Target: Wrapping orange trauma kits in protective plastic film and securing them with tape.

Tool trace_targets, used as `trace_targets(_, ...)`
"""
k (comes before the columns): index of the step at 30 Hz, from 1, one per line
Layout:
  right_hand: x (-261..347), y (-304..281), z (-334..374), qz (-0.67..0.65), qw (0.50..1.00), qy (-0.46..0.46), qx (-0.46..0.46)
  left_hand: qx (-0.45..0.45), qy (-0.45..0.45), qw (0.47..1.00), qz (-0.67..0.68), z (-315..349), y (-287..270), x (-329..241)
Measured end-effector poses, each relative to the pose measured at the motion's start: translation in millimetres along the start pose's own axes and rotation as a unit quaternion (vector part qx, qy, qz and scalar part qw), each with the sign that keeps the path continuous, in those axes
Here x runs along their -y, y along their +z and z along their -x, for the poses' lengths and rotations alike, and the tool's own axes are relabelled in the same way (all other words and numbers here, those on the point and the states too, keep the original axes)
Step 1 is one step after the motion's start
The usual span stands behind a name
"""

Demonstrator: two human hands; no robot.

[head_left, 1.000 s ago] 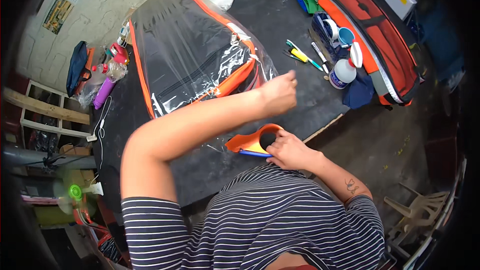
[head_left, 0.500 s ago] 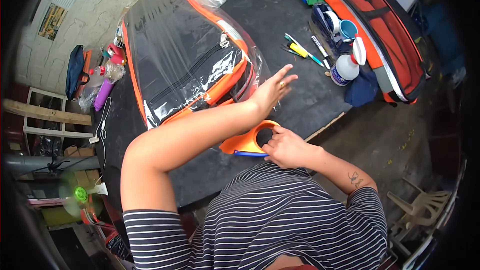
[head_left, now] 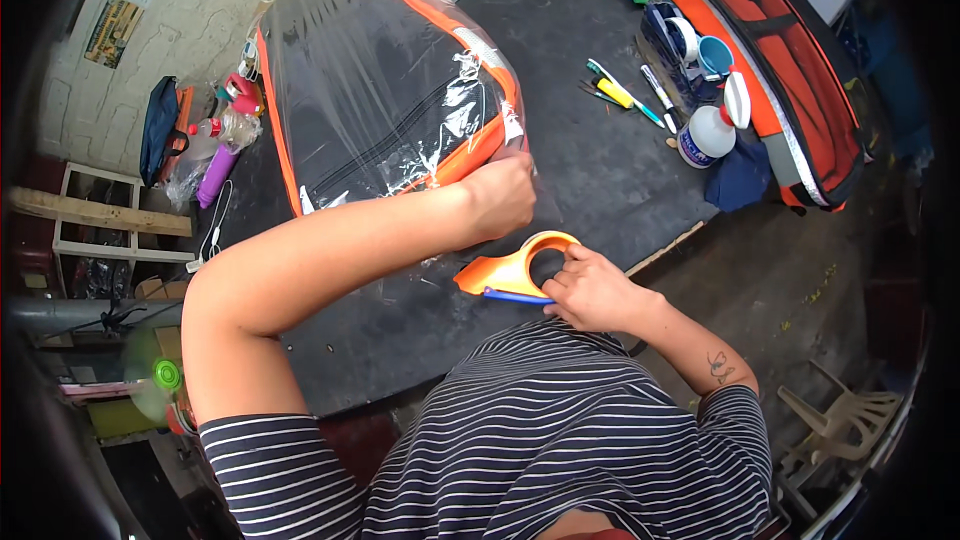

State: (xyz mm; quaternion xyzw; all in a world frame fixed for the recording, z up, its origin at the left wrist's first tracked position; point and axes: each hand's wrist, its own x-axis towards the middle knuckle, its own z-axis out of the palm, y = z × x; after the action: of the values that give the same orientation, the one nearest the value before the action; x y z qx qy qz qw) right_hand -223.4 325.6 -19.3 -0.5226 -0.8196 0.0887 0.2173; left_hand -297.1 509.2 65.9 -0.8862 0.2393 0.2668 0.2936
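An orange-trimmed black bag [head_left: 345, 90] lies on the worktop [head_left: 565, 50] just beyond the curled left hand [head_left: 502, 200], its grip indiscernible, already sheathed in clear plastic [head_left: 463, 118], any remaining closure hidden from me, while the right hand [head_left: 590, 290] pinches an orange ringed tool [head_left: 496, 273].

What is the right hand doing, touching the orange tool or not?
Touching. The head view shows the right hand with its fingers closed on the orange tool, at its ring.
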Motion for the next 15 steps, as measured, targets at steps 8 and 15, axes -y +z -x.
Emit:
trace_targets(8, -60.6, -24.5, 21.2, -0.018, 0.999, 0.027, -0.006, -0.045, 0.000, 0.998, 0.043, 15.7, 31.8, 5.7)
trace_targets(15, -108.9, -74.9, 56.7, -0.013, 0.988, 0.150, 0.016, -0.098, -0.030, 0.992, 0.066, 8.4, 30.6, 10.2)
